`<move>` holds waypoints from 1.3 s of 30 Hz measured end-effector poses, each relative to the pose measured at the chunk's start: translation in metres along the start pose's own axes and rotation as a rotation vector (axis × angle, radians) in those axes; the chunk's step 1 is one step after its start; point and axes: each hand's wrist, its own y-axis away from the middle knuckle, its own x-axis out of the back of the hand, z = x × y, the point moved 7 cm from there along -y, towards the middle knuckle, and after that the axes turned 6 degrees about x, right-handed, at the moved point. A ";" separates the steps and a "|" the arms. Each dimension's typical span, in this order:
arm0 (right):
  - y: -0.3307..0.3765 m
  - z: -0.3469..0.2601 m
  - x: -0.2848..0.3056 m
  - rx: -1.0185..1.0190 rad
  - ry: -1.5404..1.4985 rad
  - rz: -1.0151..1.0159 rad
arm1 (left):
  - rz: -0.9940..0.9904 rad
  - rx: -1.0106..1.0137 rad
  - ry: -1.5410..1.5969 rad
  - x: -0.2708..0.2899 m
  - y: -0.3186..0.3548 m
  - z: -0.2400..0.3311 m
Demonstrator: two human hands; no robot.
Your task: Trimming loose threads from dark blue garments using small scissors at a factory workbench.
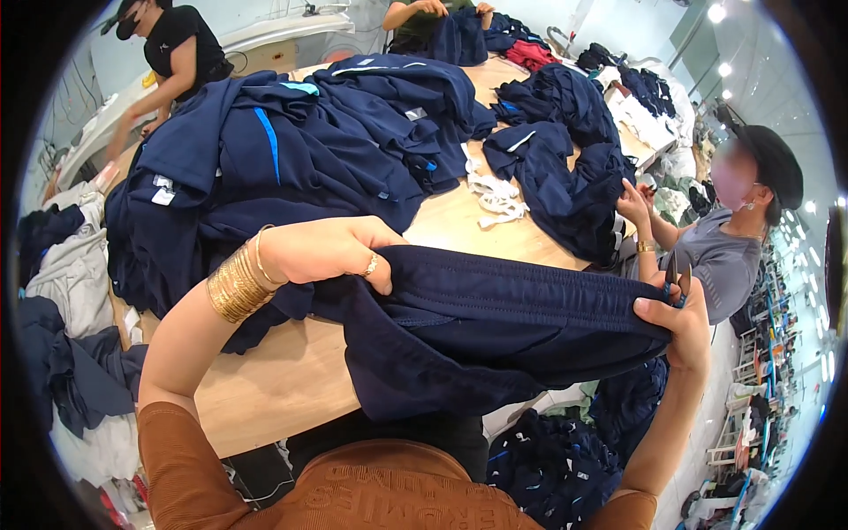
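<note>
Navy trousers (477, 327) with a gathered elastic waistband are stretched between my two hands, above the near edge of the table. My left hand (331, 252), below gold bangles, pinches one end of the waistband between thumb and fingers. At the other end my right hand (687, 327) is closed, its thumb on top of the band. Small blue-handled thread snips (678, 281) also sit in that right hand, their dark blades pointing up and away. The lower part of the trousers hangs folded in front of me, with the legs out of sight.
A large heap of navy garments (291, 150) covers the table (283, 380) ahead. White strips (499, 196) lie beside more navy pieces (548, 177). A co-worker (724, 230) handles cloth at the right; two others stand across the table. Navy clothes (556, 468) lie low at my right.
</note>
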 end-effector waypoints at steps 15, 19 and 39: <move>-0.013 0.098 -0.116 0.296 0.190 -0.020 | 0.128 0.113 0.393 -0.040 -0.059 -0.089; 0.008 0.095 -0.159 0.341 -0.103 -0.195 | 0.207 0.091 0.591 -0.046 -0.059 -0.110; 0.015 0.135 -0.182 -0.018 0.055 -0.305 | 0.687 -0.276 -0.559 -0.048 -0.046 -0.088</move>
